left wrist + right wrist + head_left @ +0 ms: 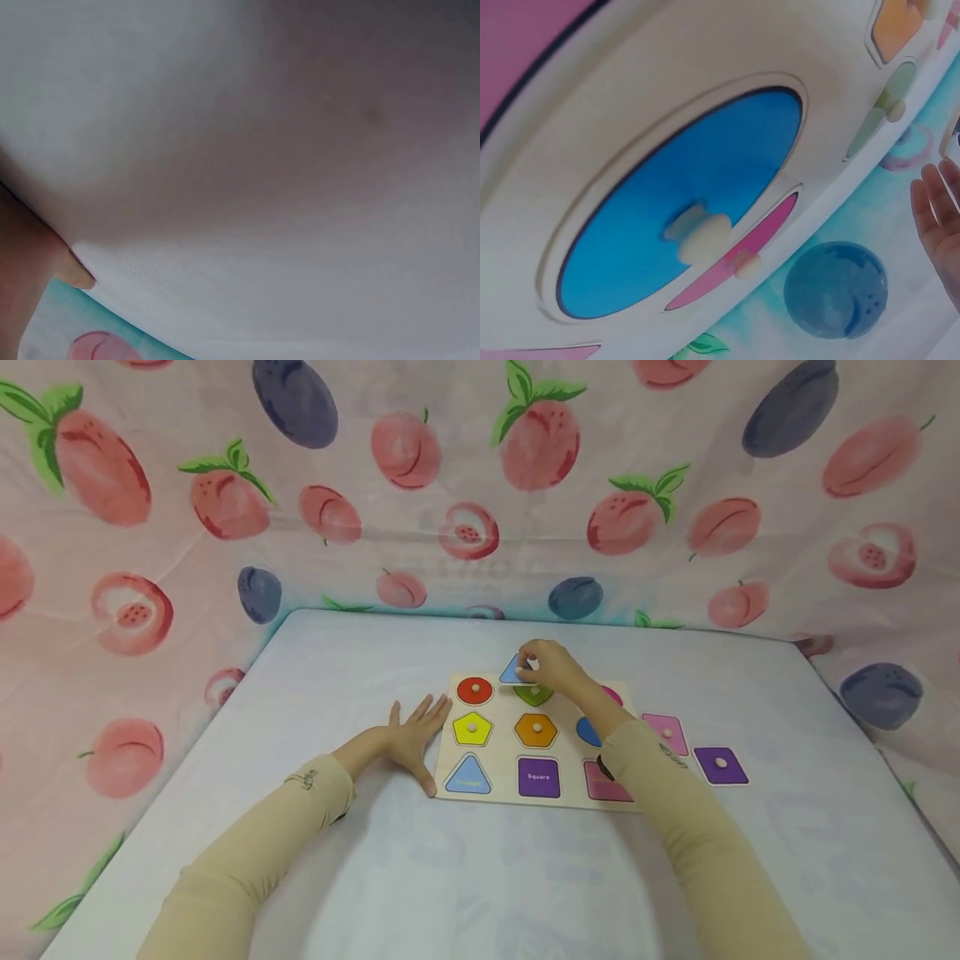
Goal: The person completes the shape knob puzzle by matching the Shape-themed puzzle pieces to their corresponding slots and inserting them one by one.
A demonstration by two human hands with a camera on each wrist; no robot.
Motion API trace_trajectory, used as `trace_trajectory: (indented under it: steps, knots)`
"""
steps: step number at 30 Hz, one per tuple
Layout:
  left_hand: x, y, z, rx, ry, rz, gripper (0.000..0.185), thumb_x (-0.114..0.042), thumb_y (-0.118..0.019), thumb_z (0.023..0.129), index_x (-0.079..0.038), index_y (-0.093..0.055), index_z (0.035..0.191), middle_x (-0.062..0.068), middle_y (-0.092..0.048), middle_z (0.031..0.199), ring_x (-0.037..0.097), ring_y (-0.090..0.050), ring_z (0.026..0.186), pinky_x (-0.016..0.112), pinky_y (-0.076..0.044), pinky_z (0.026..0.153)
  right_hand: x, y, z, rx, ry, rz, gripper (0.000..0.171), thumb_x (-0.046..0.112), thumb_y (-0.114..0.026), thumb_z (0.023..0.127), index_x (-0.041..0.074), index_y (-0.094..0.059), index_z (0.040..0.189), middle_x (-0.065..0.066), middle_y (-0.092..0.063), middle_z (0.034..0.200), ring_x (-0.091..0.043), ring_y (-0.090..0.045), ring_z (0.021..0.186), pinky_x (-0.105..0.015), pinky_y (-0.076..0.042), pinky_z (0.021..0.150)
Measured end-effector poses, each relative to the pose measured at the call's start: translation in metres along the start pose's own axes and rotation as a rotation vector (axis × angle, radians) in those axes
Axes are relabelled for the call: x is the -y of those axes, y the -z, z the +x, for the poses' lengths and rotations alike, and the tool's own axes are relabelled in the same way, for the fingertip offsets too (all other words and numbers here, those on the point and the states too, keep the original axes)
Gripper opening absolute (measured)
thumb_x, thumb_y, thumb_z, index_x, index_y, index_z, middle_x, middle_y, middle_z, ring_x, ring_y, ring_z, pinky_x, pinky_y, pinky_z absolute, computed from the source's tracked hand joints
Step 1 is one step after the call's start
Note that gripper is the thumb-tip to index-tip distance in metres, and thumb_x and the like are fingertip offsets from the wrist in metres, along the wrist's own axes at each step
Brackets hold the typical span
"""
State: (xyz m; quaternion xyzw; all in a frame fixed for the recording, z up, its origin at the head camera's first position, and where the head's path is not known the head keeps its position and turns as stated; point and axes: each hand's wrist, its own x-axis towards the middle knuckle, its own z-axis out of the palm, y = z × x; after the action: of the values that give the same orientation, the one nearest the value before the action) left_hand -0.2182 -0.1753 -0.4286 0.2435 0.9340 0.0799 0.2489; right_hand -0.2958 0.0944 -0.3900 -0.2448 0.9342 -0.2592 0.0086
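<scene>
A wooden shape board (502, 752) lies on the white table (480, 877). My right hand (531, 663) reaches over its far edge and pinches the knob of a blue triangle piece (512, 672), just above the green piece (533, 695). My left hand (417, 731) lies flat on the table with fingers spread, against the board's left edge. On the board sit a red circle (475, 691), a yellow pentagon (472, 727), an orange hexagon (536, 730) and a blue oval (682, 217). The triangle recess (468, 775) and square recess (538, 777) show printed labels.
A pink piece (665, 732) and a purple square piece (720, 764) lie on the table right of the board. Fruit-print fabric (480, 485) hangs behind and beside the table. The left wrist view shows only white tabletop (262, 150) and a bit of skin.
</scene>
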Motion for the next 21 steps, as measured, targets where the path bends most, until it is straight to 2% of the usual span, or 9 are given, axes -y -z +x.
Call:
trace_trajectory:
  steps: [6, 21]
  knots:
    - [-0.002, 0.002, -0.001, 0.008, -0.001, 0.002, 0.140, -0.052, -0.084, 0.059, -0.009, 0.014, 0.150, 0.009, 0.021, 0.157, 0.030, 0.024, 0.144, 0.067, 0.018, 0.105, 0.004, 0.004, -0.009, -0.007, 0.047, 0.007, 0.010, 0.011, -0.064, 0.089, 0.004, -0.059, 0.083, -0.016, -0.064, 0.108, -0.035, -0.055, 0.109, -0.048, -0.043, 0.100]
    - [-0.003, 0.006, -0.001, 0.015, -0.013, -0.008, 0.141, -0.053, -0.084, 0.059, -0.007, 0.014, 0.149, 0.011, 0.021, 0.157, 0.031, 0.024, 0.143, 0.068, 0.018, 0.104, 0.000, 0.000, -0.022, 0.006, 0.025, 0.033, 0.011, 0.012, -0.064, 0.089, 0.005, -0.059, 0.082, -0.017, -0.064, 0.115, -0.035, -0.056, 0.110, -0.048, -0.043, 0.101]
